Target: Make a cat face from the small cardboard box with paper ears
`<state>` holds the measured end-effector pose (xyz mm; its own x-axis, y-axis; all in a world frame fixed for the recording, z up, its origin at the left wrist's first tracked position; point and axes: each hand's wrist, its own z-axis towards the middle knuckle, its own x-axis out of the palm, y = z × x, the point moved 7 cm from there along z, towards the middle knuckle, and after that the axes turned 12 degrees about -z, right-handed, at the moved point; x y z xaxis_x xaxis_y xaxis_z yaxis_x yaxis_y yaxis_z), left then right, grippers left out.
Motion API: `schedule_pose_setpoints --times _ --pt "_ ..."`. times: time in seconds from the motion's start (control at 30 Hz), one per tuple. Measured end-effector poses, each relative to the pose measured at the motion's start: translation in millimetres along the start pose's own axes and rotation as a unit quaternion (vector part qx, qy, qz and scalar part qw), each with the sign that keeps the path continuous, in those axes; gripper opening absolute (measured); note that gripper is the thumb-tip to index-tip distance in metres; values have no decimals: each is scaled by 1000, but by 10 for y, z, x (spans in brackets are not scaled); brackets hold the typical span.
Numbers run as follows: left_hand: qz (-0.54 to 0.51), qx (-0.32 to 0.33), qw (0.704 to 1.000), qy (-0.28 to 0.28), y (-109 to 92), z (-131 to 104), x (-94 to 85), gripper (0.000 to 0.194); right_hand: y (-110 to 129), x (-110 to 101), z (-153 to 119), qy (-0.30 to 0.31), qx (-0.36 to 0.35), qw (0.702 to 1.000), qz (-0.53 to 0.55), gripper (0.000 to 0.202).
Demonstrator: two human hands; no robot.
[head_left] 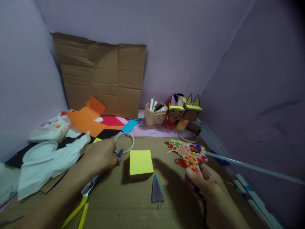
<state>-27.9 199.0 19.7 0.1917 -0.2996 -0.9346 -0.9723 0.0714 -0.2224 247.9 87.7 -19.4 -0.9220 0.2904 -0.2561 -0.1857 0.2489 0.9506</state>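
box: yellow-topped box (141, 162), standing on the cardboard sheet (119, 203) between the two hands and touched by neither; the landmark for everything below.
left hand: left hand (103, 156), left of the box, thumb and fingers pinching a small purple triangle (120, 154) whose tip points up; whether it is lifted clear of the sheet, i cannot tell.
right hand: right hand (206, 183), right of the box, wrapped around the handle of a flowered glue gun (189, 154), a finger at the trigger.
nozzle: aimed left, beyond the box's far right corner, apart from it.
second triangle: loose triangle (157, 190), dark with a blue edge, flat on the sheet just in front of the box, slightly right.
glue stick: long clear stick (250, 166), jutting from the gun's back, away from the box.
scissors: yellow-handled scissors (86, 190), front left of the box, under the left forearm.
behind the box: white ring (132, 143) to its left; woven basket (154, 117) of pens and two eared box figures (186, 111) to its right.
burn risk: if the nozzle is hot, the small triangle would leave the pinching fingertips close to it.
drip risk: a squeeze too early could drop glue on the box or loose triangle.
snag risk: the long stick could catch and swing the gun off aim.
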Motion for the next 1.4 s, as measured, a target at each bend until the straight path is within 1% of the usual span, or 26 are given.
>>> schedule_pose_setpoints --times 0.1,0.2,0.3,0.37,0.5,0.6,0.67,0.7,0.8,0.87,0.97,1.13,1.2,1.33,1.4 --pt "28 -3 1000 -6 -25 -15 26 18 44 40 -37 6 3 1000 5 40" --pt "38 6 999 -8 -38 0 45 18 87 80 -87 16 6 1000 9 34" --pt "36 -6 999 -6 -19 28 72 24 110 95 -130 23 1 1000 16 27" --pt "31 -16 999 -7 -13 37 81 28 111 108 -139 42 -14 999 11 28" --pt "25 -21 999 -3 -40 22 84 30 17 86 -97 59 -47 997 -27 33" --pt "23 -19 1000 3 -58 13 84 26 -106 34 -46 39 -58 996 -59 39" --pt "21 -17 1000 5 -58 16 89 23 -146 -7 -22 17 -61 996 -59 43" --pt "19 -18 1000 5 -52 19 92 23 -144 -9 -14 22 -61 996 -60 43" --pt "16 -19 1000 3 -38 25 107 23 -56 45 -8 79 -66 992 -77 35" --pt "14 -13 1000 3 -43 24 122 24 28 53 -9 92 -67 990 -80 30" --pt "5 -6 1000 8 -54 28 148 26 102 25 -5 73 -68 993 -59 29" --pt "-35 3 999 25 -25 83 207 25 47 32 16 108 -74 989 -62 31" --pt "-52 7 998 25 -5 110 218 23 29 14 31 107 -82 989 -67 32" --pt "-64 -2 998 -2 22 129 185 26 46 18 39 98 -86 989 -76 31" --pt "-69 -4 998 -15 15 132 174 24 72 29 34 91 -86 989 -79 32"
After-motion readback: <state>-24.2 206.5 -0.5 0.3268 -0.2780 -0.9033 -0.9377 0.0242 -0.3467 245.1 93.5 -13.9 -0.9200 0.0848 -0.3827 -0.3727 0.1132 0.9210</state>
